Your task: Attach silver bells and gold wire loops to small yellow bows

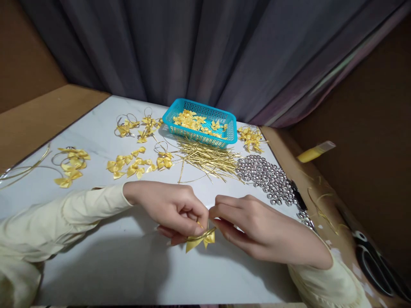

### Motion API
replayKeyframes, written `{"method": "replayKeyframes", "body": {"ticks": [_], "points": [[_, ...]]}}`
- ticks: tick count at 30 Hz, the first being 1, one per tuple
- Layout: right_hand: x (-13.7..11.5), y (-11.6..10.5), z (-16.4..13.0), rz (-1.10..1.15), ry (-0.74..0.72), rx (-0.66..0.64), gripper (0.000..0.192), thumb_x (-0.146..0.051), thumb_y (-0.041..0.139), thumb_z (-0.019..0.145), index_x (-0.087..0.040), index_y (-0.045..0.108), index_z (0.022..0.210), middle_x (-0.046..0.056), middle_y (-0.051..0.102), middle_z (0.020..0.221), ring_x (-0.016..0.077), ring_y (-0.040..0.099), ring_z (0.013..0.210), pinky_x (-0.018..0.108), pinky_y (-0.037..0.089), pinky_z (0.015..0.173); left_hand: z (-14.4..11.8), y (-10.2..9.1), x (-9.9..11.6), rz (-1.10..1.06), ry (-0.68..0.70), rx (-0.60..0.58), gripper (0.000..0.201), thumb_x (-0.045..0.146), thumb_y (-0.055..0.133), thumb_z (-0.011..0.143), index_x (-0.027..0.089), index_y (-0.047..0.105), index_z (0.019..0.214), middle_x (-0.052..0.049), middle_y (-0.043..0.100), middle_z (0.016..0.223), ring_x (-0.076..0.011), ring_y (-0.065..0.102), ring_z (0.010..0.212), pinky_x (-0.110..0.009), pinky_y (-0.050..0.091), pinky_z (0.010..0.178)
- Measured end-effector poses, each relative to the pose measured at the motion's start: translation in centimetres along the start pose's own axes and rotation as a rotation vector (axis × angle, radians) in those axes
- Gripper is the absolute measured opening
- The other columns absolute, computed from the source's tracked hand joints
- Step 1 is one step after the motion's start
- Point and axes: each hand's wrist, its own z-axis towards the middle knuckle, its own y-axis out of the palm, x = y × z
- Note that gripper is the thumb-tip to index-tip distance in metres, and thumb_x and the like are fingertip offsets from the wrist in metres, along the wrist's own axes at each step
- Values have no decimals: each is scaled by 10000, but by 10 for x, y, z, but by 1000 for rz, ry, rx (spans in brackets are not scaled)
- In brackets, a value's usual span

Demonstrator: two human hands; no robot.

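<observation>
Low over the white tabletop, my left hand (180, 211) is closed in a pinch on a yellow ribbon bow (209, 238). A gold cord (202, 236) runs across the bow beneath those fingers. My right hand (250, 224) meets the left at the fingertips, its thumb and fingers pinched together. What it grips, if anything, is too small to tell. Behind the hands lies a pile of cut gold cords (208, 160). To its right spreads a heap of small silver bells or beads (266, 175).
A turquoise basket (236, 128) with yellow bows stands at the back. Loose bows (128, 164) and looped bow bunches (72, 164) lie left; another bunch (251, 139) lies right. Black-handled scissors (374, 265) and a yellow tube (316, 151) are along the right side. A dark curtain (167, 51) hangs behind.
</observation>
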Motion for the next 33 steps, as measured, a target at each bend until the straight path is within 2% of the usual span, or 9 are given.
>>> {"method": "replayKeyframes", "body": {"ticks": [9, 17, 21, 24, 26, 28, 30, 33], "points": [[0, -1, 0, -2, -9, 16, 205, -113, 365, 879, -110, 568, 912, 52, 534, 766, 110, 498, 618, 222, 362, 554, -1, 1, 1, 44, -3, -34, 209, 211, 415, 900, 174, 436, 696, 32, 486, 508, -37, 375, 354, -114, 321, 366], [1, -1, -2, 14, 2, -6, 219, -114, 362, 889, -110, 569, 962, 53, 536, 792, 111, 504, 645, 227, 366, 580, -1, 0, 0, 55, -13, -39, 198, 231, 421, 892, 177, 449, 703, 29, 492, 507, -52, 383, 352, -133, 326, 369], [5, -1, -2, 47, 22, -12, 212, -127, 370, 900, -124, 571, 968, 45, 541, 798, 111, 502, 659, 229, 369, 598, 0, 1, 1, 146, -13, 15, 180, 225, 429, 885, 166, 475, 722, 27, 508, 509, -48, 393, 357, -126, 334, 380], [7, -3, -3, 88, 86, 109, 189, -186, 381, 927, -136, 554, 984, 43, 551, 818, 113, 503, 703, 229, 371, 631, 0, 1, 4, 306, 5, 129, 150, 152, 451, 860, 157, 485, 714, 33, 525, 494, -47, 441, 387, -112, 353, 422], [7, -5, -4, 113, 150, 239, 180, -230, 392, 937, -140, 548, 928, 31, 549, 790, 105, 493, 695, 221, 364, 635, -1, 1, 6, 388, 32, 184, 155, 109, 461, 841, 151, 486, 694, 33, 538, 486, -48, 474, 414, -103, 360, 447], [5, -6, -6, 140, 194, 299, 199, -255, 403, 937, -146, 546, 853, 13, 544, 740, 92, 480, 654, 210, 352, 618, -2, 1, 10, 447, 65, 218, 160, 91, 464, 835, 145, 497, 687, 30, 554, 489, -45, 485, 431, -94, 357, 456], [1, -6, -8, 168, 212, 252, 218, -293, 432, 927, -152, 559, 818, 1, 551, 710, 84, 475, 623, 206, 341, 598, -4, 1, 12, 489, 84, 239, 151, 83, 466, 834, 138, 519, 703, 25, 573, 504, -42, 482, 438, -90, 352, 455], [-4, -2, -10, 201, 264, 104, 271, -383, 474, 897, -159, 599, 808, -2, 579, 702, 84, 480, 605, 211, 331, 584, -7, 2, 15, 537, 90, 261, 124, 74, 478, 825, 129, 551, 741, 24, 578, 520, -39, 477, 443, -93, 343, 455]]}}
